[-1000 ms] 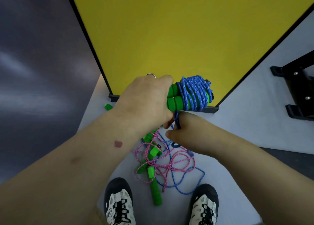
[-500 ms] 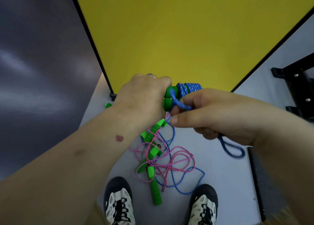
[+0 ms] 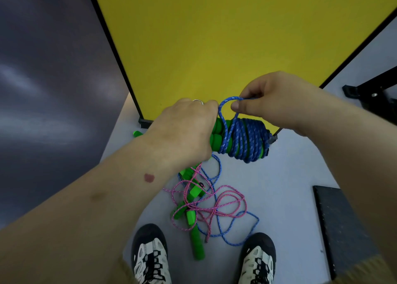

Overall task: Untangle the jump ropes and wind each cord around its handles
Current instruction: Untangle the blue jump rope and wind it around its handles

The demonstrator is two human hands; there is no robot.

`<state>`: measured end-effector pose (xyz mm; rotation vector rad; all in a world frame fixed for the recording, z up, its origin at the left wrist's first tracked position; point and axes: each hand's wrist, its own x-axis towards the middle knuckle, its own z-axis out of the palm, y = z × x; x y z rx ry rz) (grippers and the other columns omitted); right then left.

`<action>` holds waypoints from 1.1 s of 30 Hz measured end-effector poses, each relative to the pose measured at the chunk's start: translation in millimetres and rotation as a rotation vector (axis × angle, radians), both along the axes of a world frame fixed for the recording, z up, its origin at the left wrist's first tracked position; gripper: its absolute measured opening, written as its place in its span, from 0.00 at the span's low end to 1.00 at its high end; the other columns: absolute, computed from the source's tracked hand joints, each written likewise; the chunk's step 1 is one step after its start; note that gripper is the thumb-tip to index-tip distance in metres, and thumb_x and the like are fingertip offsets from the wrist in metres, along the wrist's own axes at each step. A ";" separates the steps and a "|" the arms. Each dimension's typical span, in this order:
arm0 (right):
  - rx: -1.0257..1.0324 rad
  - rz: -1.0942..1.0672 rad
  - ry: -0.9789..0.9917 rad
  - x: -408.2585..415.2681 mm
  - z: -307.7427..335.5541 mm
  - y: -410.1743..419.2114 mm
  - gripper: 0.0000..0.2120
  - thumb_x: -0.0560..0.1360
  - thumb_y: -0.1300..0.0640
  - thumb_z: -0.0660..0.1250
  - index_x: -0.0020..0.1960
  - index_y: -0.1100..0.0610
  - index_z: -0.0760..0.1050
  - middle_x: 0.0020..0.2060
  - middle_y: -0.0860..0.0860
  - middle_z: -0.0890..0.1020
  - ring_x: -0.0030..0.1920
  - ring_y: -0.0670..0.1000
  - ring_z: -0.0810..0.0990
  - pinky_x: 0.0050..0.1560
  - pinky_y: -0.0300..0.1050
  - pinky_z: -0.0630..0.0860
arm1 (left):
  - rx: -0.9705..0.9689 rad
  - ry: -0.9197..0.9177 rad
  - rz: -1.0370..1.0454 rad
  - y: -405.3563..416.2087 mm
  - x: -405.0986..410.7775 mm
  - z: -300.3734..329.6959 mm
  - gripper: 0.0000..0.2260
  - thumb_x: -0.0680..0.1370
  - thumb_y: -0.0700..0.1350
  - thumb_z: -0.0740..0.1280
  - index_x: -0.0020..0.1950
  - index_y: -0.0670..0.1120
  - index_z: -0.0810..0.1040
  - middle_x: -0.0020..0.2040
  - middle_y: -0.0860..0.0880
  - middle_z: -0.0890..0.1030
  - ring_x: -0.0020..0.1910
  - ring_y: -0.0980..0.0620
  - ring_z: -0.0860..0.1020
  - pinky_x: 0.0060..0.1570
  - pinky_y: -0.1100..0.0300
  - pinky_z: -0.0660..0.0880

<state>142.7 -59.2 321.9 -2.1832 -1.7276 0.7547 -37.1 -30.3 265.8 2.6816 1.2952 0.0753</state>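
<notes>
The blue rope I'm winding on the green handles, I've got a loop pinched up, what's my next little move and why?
Probably carry the loop over the handles and pull it snug beside the earlier turns. Your right hand pinches it above the blue coil, your left hand grips the handle ends, and the loop hangs slack, not yet laid down.

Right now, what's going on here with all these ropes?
A person is winding a blue jump rope cord around its paired green handles. The left hand grips the handles, and the right hand pinches a loop of the cord just above the bundle. On the floor between the person's shoes, a pink rope, another blue rope and more green handles lie tangled together.
</notes>
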 end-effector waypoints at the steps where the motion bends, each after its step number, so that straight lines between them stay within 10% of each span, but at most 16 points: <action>1: 0.012 -0.011 0.009 1.3 -2.5 3.1 0.11 0.74 0.42 0.72 0.44 0.49 0.82 0.34 0.50 0.77 0.21 0.44 0.67 0.27 0.41 0.62 | -0.006 0.013 -0.006 -2.6 0.4 2.3 0.22 0.66 0.47 0.75 0.50 0.50 0.65 0.38 0.53 0.66 0.44 0.48 0.68 0.33 0.55 0.64; 10: -0.227 -0.098 0.291 14.6 -26.5 16.0 0.14 0.68 0.44 0.78 0.43 0.55 0.85 0.34 0.53 0.82 0.31 0.55 0.72 0.30 0.45 0.66 | -0.113 -0.056 -0.089 -11.7 0.7 17.2 0.39 0.66 0.43 0.74 0.72 0.51 0.59 0.40 0.51 0.71 0.44 0.49 0.71 0.35 0.53 0.71; 14: -0.385 -0.140 0.415 15.2 -31.6 11.6 0.33 0.50 0.35 0.81 0.48 0.55 0.85 0.42 0.60 0.85 0.36 0.60 0.82 0.40 0.52 0.79 | -0.160 -0.141 -0.074 -6.6 -2.0 18.3 0.41 0.64 0.45 0.76 0.72 0.56 0.58 0.44 0.52 0.76 0.47 0.49 0.73 0.40 0.51 0.75; 19: -0.441 -0.136 0.592 25.2 -43.9 1.0 0.07 0.78 0.58 0.69 0.42 0.60 0.78 0.32 0.53 0.84 0.31 0.49 0.82 0.33 0.41 0.77 | -0.203 -0.249 0.007 -2.5 -6.0 15.8 0.34 0.63 0.47 0.75 0.64 0.57 0.63 0.44 0.52 0.77 0.42 0.52 0.75 0.36 0.48 0.75; 21: -0.478 -0.274 0.843 24.6 -55.9 -4.8 0.17 0.82 0.67 0.55 0.36 0.60 0.71 0.28 0.55 0.76 0.24 0.48 0.76 0.28 0.38 0.72 | -0.216 -0.290 0.045 -0.9 -5.8 15.0 0.31 0.63 0.48 0.76 0.60 0.58 0.64 0.42 0.52 0.78 0.39 0.52 0.76 0.36 0.47 0.76; 24: -0.455 -0.322 1.162 16.8 -75.2 -13.5 0.19 0.81 0.66 0.51 0.35 0.53 0.67 0.26 0.49 0.68 0.23 0.45 0.65 0.25 0.36 0.61 | -0.229 -0.301 0.094 0.7 -5.1 14.7 0.29 0.63 0.50 0.77 0.58 0.59 0.64 0.42 0.51 0.79 0.36 0.50 0.78 0.36 0.46 0.77; 33: -0.260 -0.240 1.040 -19.7 -80.2 -36.7 0.16 0.84 0.55 0.57 0.38 0.54 0.74 0.31 0.51 0.65 0.29 0.49 0.58 0.32 0.45 0.52 | -0.209 -0.290 0.276 2.2 -4.8 13.3 0.30 0.62 0.72 0.72 0.58 0.61 0.68 0.42 0.55 0.79 0.41 0.53 0.78 0.42 0.53 0.76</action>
